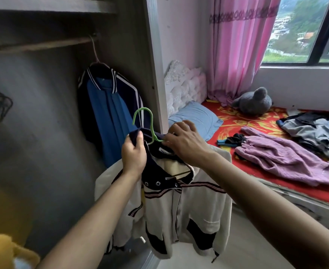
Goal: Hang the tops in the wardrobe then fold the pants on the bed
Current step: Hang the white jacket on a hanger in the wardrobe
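Head view: we see a cream jacket (171, 206) with a navy collar (152, 168). Maroon-striped trim runs across the chest, snap studs sit on the placket, and there are navy patches low down. It hangs in the air in front of the open wardrobe (154, 65), below the rail (43, 44) and just beside the bed (235, 121).

The hook of a green hanger (142, 109) sticks up out of the neck. The left hand (133, 154) grips the collar's left end, fingers curled round the cloth, thumb on top. The right hand (185, 140) pinches the green hanger where it meets the collar. The hands are near each other, with the hook between them and the jacket body hanging below both.

Behind the left hand, a blue-and-navy jacket (109, 113) hangs from the rail. Purple pants (280, 154) lie flat on the bed, well right of the hands, with a clothes pile (315, 131) beyond.
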